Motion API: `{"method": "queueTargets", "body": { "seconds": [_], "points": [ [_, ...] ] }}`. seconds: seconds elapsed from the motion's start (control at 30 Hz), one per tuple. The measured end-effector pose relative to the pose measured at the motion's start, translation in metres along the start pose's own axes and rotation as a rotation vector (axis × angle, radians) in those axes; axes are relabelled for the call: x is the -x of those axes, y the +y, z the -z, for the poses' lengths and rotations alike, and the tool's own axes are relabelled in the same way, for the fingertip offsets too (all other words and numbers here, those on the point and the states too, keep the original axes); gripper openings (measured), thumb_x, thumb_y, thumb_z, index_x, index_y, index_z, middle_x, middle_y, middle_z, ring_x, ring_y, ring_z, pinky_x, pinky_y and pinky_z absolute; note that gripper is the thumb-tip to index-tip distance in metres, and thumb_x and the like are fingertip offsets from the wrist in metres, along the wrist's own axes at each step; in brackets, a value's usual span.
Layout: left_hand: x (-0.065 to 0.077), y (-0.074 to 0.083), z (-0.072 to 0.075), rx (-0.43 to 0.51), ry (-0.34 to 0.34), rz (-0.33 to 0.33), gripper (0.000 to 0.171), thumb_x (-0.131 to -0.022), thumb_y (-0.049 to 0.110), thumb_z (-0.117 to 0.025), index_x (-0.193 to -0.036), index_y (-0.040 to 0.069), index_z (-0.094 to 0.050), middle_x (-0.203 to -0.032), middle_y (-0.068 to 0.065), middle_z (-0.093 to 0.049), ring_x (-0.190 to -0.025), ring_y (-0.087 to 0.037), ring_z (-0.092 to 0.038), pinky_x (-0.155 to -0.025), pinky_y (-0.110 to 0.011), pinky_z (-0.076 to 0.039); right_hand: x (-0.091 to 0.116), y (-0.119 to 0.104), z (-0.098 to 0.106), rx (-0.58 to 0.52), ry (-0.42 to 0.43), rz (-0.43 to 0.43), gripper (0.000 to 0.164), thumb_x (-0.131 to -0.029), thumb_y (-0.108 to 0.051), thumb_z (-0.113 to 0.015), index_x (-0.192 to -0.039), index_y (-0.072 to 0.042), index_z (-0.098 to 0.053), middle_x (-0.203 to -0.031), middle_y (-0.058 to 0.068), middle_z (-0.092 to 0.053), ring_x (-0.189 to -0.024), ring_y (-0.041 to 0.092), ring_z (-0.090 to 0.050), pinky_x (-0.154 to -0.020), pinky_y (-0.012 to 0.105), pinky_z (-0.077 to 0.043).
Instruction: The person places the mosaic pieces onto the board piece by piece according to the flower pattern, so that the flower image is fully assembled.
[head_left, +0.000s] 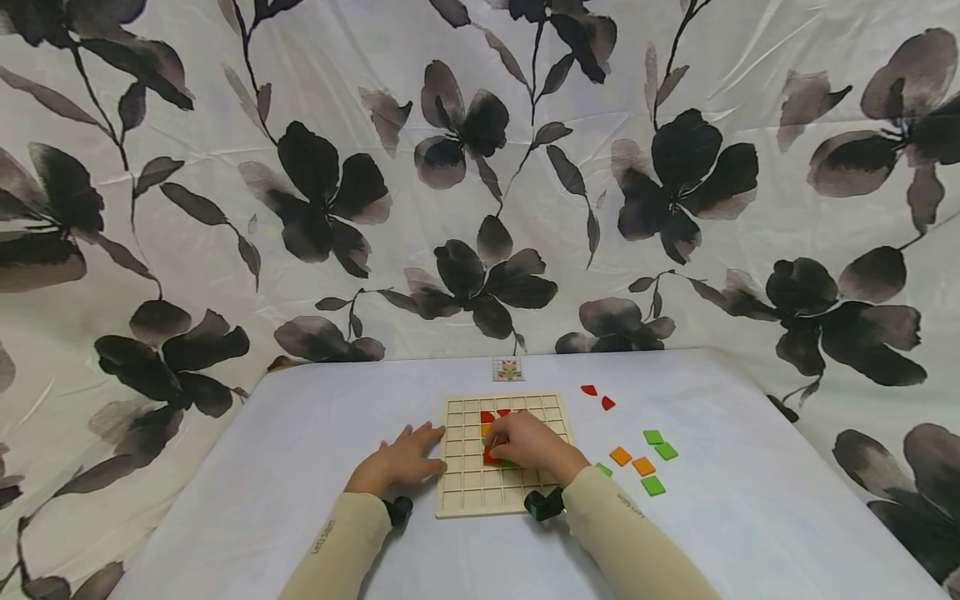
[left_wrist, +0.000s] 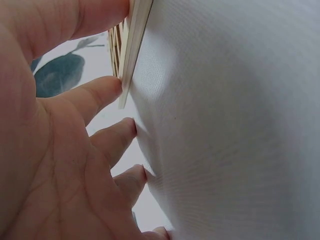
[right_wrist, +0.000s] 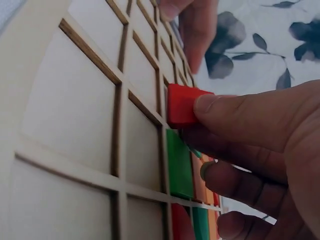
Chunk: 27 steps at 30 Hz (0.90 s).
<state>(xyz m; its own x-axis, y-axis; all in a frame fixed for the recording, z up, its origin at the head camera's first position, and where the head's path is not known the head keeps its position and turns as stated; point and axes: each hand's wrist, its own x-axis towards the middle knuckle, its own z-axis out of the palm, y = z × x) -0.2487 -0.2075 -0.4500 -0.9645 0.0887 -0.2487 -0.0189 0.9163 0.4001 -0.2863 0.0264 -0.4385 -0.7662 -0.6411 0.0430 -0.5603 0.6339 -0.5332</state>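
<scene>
Right grip (head_left: 534,443) pinched on red tile (right_wrist: 181,106), left grip (head_left: 399,462) spread against board (head_left: 471,505), green tiles (head_left: 666,451) alongside, card (head_left: 507,369) beyond

I count one gridded board (head_left: 459,492); one patterned card (head_left: 508,369), far. Loose, right: two red pieces (head_left: 589,390), two orange pieces (head_left: 620,456), four green pieces (head_left: 653,485), one partly hidden. One red block (right_wrist: 182,106) in my right hand (head_left: 531,442). Board pieces (head_left: 487,416): partly covered, I cannot tell.
</scene>
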Motion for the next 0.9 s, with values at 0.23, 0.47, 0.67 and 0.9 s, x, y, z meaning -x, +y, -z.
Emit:
{"method": "queueTargets", "body": {
  "seconds": [0.23, 0.47, 0.67, 0.9],
  "points": [
    [-0.0011, 0.0010, 0.0014, -0.003, -0.005, -0.021, 0.068, -0.087, 0.038, -0.063, -0.148, 0.017, -0.041, -0.158, -0.012, -0.032, -0.147, -0.044, -0.017, -0.109, -0.076, -0.011, 0.0011, -0.0033, -0.0022, -0.009, -0.010, -0.044, 0.005, -0.089, -0.018, -0.068, -0.089, -0.019, -0.074, -0.086, -0.010, -0.068, -0.075, 0.007, -0.055, -0.072, 0.023, -0.048],
    [-0.0034, 0.0002, 0.0012, -0.007, -0.008, 0.001, 0.069, -0.087, 0.039, -0.063, -0.148, 0.018, -0.041, -0.158, -0.012, -0.031, -0.148, -0.044, -0.016, -0.109, -0.075, -0.009, 0.0019, -0.0039, -0.0056, 0.016, -0.009, -0.042, 0.006, -0.089, -0.019, -0.069, -0.086, -0.019, -0.075, -0.085, -0.010, -0.068, -0.078, 0.006, -0.056, -0.075, 0.024, -0.050],
    [-0.0046, -0.0005, -0.0015, -0.004, -0.012, 0.020, 0.069, -0.087, 0.039, -0.064, -0.149, 0.018, -0.041, -0.158, -0.012, -0.030, -0.148, -0.044, -0.015, -0.110, -0.075, -0.008, 0.0015, -0.0038, -0.0097, 0.086, -0.008, -0.040, 0.007, -0.089, -0.023, -0.070, -0.088, -0.019, -0.076, -0.086, -0.010, -0.067, -0.078, 0.005, -0.055, -0.076, 0.024, -0.050],
    [-0.0032, -0.0002, -0.0010, -0.009, -0.006, 0.003, 0.068, -0.087, 0.039, -0.063, -0.148, 0.017, -0.041, -0.158, -0.013, -0.031, -0.147, -0.045, -0.016, -0.109, -0.076, -0.009, 0.0083, -0.0046, -0.0020, 0.156, 0.014, -0.001, 0.011, -0.088, -0.027, -0.071, -0.092, -0.019, -0.077, -0.090, -0.010, -0.068, -0.084, 0.006, -0.059, -0.081, 0.027, -0.053]
  ]
}}
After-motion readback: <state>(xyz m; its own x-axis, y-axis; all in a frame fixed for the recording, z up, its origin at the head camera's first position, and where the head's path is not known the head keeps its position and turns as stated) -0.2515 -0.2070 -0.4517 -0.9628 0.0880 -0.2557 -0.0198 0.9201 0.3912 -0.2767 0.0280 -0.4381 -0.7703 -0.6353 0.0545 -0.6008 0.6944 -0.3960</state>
